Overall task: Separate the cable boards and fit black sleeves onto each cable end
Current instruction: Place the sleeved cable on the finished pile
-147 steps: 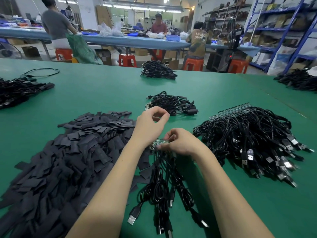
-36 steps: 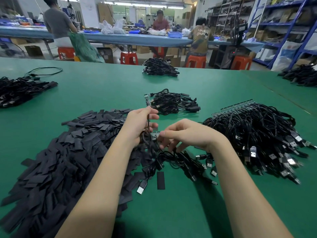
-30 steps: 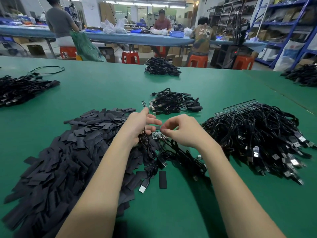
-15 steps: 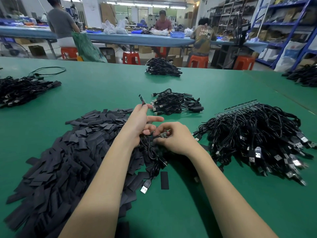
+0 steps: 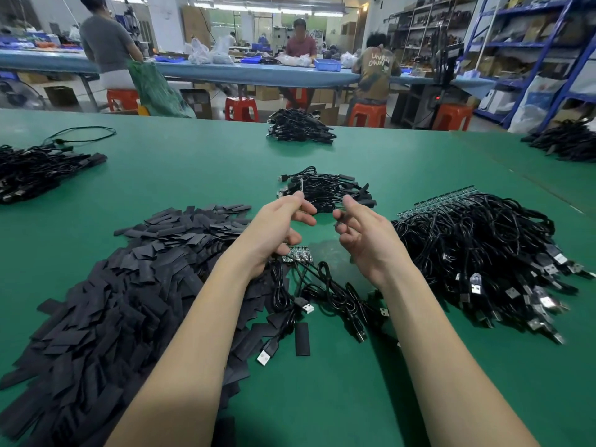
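My left hand (image 5: pixel 280 227) is raised over the green table (image 5: pixel 193 175) and pinches one small cable board (image 5: pixel 301 185) between thumb and forefinger; its black cable drops away under the palm. My right hand (image 5: pixel 364 237) hovers beside it with fingers loosely curled, holding nothing I can see. A short strip of joined boards (image 5: pixel 298 254) lies on the table below the hands, with its cables (image 5: pixel 332 295) and USB plugs (image 5: pixel 308 307) trailing toward me. A big heap of flat black sleeves (image 5: pixel 129 285) lies on the left. One loose sleeve (image 5: pixel 302 338) lies near the plugs.
A large pile of cables on board strips (image 5: pixel 483 253) lies at the right. A small cable bundle (image 5: pixel 325 191) sits just beyond the hands. More cable piles lie far centre (image 5: pixel 300 127), far left (image 5: pixel 38 169) and far right (image 5: pixel 564 140). People work at a blue bench behind.
My right hand has let go of the board strip and lifted away to the right; the strip now lies on the table. My left hand has risen with the single board.
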`<state>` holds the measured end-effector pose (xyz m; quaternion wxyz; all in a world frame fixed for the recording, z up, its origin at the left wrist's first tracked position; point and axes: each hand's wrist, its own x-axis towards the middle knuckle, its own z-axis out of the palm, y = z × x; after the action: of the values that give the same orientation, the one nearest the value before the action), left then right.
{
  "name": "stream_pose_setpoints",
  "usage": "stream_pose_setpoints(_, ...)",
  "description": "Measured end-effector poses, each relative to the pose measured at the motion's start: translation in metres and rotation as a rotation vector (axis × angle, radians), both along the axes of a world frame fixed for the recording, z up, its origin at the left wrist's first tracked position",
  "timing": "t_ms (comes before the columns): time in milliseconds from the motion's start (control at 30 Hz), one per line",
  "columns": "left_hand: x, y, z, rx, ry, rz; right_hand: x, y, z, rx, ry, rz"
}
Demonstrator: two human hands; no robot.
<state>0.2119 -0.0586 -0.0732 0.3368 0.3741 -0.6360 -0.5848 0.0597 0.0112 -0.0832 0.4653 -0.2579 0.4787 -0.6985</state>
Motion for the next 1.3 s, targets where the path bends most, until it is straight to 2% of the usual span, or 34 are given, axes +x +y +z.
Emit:
stream_pose_setpoints(167, -0.002, 0.003, 0.002, -0.065, -0.005, 0.02, -0.008, 0.006, 0.007, -0.091, -0.113, 0.059)
stream_pose_setpoints(433, 0.0, 0.01, 0.004, -0.055, -0.031, -0.158, -0.017, 0.011, 0.01, -0.257, -0.13, 0.138)
stream_pose_setpoints(667, 0.002, 0.009, 0.004, -0.005, 0.04, -0.205, -0.015, 0.012, 0.008, -0.261, -0.055, 0.088)
stream_pose_setpoints(1133, 0.005, 0.011, 0.005, -0.061, 0.018, -0.275, -0.012, 0.012, 0.007, -0.276, -0.007, 0.09)
stream_pose_setpoints(1300, 0.01, 0.01, 0.004, -0.096, 0.006, -0.329, -0.019, 0.018, 0.006, -0.23, 0.021, 0.218)
